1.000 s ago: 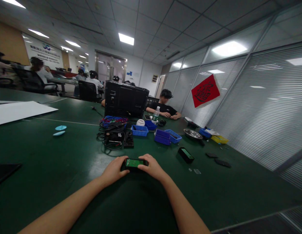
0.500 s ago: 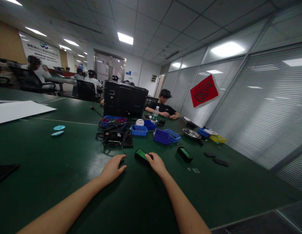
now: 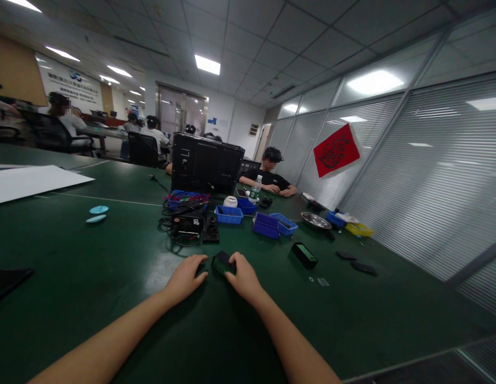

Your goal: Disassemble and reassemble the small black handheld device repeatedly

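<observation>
A small black device with a green face (image 3: 221, 263) lies on the green table (image 3: 112, 277) in front of me. My right hand (image 3: 242, 277) is closed round its right end, fingers curled over the top. My left hand (image 3: 186, 277) rests flat on the table just left of the device, fingers spread and holding nothing. A second black device with a green face (image 3: 305, 254) lies apart to the right.
Behind the hands sit a tangle of cables with a black unit (image 3: 186, 224), several blue bins (image 3: 229, 214), a black computer case (image 3: 206, 162), a metal bowl (image 3: 316, 220) and a yellow tray (image 3: 359, 229). A person (image 3: 270, 178) sits at the far side. White paper (image 3: 28, 181) lies far left.
Both hands first gripped the device. The left hand let go and settled on the table. The right hand turned the device, then drew it back left toward the left hand.
</observation>
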### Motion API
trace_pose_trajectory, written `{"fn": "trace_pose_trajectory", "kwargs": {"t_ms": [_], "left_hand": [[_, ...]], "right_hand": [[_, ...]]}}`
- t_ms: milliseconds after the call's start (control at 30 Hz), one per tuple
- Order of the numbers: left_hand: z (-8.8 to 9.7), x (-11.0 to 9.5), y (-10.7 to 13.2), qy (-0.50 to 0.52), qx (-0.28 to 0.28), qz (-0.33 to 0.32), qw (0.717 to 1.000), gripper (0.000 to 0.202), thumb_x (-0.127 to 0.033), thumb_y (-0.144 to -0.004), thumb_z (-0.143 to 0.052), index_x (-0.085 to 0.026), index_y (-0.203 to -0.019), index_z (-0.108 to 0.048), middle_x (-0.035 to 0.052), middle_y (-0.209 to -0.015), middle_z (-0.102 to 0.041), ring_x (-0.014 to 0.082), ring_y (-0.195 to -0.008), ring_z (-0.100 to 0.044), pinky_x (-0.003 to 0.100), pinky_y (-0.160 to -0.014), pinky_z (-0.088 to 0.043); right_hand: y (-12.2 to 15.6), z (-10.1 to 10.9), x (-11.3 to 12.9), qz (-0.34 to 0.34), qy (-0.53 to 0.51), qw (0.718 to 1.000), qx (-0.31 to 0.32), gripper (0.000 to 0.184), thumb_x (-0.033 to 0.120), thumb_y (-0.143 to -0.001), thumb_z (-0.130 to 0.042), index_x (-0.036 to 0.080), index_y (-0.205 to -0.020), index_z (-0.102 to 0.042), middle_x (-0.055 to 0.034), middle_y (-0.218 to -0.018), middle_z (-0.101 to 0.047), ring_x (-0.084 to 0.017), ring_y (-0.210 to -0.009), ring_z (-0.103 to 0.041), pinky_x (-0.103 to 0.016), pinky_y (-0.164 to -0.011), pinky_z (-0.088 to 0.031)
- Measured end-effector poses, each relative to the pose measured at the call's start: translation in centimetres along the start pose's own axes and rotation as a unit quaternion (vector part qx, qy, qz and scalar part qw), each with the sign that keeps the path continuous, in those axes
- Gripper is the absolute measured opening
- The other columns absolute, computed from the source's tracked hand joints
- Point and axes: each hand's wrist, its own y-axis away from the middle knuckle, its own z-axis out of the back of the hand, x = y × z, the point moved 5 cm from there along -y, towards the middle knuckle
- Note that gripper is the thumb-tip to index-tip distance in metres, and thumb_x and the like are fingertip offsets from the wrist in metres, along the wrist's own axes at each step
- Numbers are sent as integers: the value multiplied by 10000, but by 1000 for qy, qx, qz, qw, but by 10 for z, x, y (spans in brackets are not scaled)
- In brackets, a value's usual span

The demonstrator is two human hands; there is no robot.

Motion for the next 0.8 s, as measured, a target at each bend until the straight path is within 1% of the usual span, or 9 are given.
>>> {"fn": "trace_pose_trajectory", "kwargs": {"t_ms": [67, 167, 267, 333, 400, 533, 600, 700, 800], "left_hand": [[0, 0, 0, 1, -1, 2, 1000, 364, -247, -727, -521, -188, -1086, -519, 67, -1106, -571, 209, -1032, -506, 333, -922, -363], [0, -1, 0, 0, -3, -2, 1000, 355, -244, -730, -512, -186, -1080, -519, 67, -1093, -574, 206, -1012, -512, 331, -914, -367], [1, -1, 0, -1, -4, -7, 1000, 359, -252, -730, -510, -189, -1084, -516, 69, -1097, -572, 208, -1020, -507, 330, -916, -364], [1, -1, 0, -3, -4, -7, 1000, 364, -256, -728, -513, -191, -1086, -515, 70, -1098, -572, 210, -1021, -507, 331, -914, -364], [2, -2, 0, -4, -3, -7, 1000, 359, -255, -727, -511, -192, -1080, -520, 70, -1089, -577, 210, -1015, -510, 328, -909, -368], [3, -3, 0, 2, 2, 3, 1000, 363, -264, -726, -519, -189, -1082, -525, 72, -1087, -580, 208, -1010, -515, 327, -906, -371], [3, -3, 0, 2, 5, 5, 1000, 371, -270, -728, -521, -189, -1091, -521, 72, -1100, -575, 207, -1010, -514, 330, -910, -369], [2, -2, 1, -5, 5, -1, 1000, 373, -280, -736, -519, -182, -1095, -520, 74, -1099, -575, 208, -1018, -509, 331, -913, -366], [1, -1, 1, -12, 1, -7, 1000, 372, -279, -737, -519, -179, -1095, -519, 74, -1088, -579, 208, -1020, -507, 330, -907, -369]], "right_hand": [[4, -4, 11, 20, 39, 999, 13, 290, 202, -662, -564, 209, -936, -470, -31, -928, -535, -168, -851, -496, -267, -735, -363], [7, -3, 16, 16, 68, 997, 31, 367, 274, -684, -566, 203, -1028, -459, -58, -979, -541, -190, -887, -501, -295, -760, -369], [9, 0, 14, 21, 85, 994, 66, 557, 350, -692, -565, 188, -1196, -392, -94, -1066, -535, -223, -953, -498, -326, -790, -375], [10, 1, 12, 23, 102, 991, 79, 631, 338, -710, -543, 179, -1279, -324, -113, -1116, -524, -237, -992, -490, -339, -806, -374], [10, 1, 11, 17, 114, 990, 75, 621, 298, -734, -508, 171, -1306, -302, -119, -1134, -522, -235, -1007, -491, -336, -814, -375], [7, 1, 7, -5, 131, 990, 46, 589, 289, -750, -496, 143, -1297, -333, -118, -1111, -541, -226, -985, -504, -321, -814, -378], [4, 6, 4, -16, 165, 986, 8, 570, 277, -749, -503, 117, -1277, -361, -127, -1074, -555, -230, -957, -506, -330, -807, -376], [2, 14, 5, -2, 246, 967, -63, 493, 211, -749, -502, 102, -1223, -423, -148, -1057, -549, -249, -937, -485, -363, -781, -366], [4, 11, 13, 35, 311, 945, -99, 416, 116, -770, -448, 99, -1186, -462, -164, -1066, -534, -256, -920, -468, -380, -743, -361]]}}
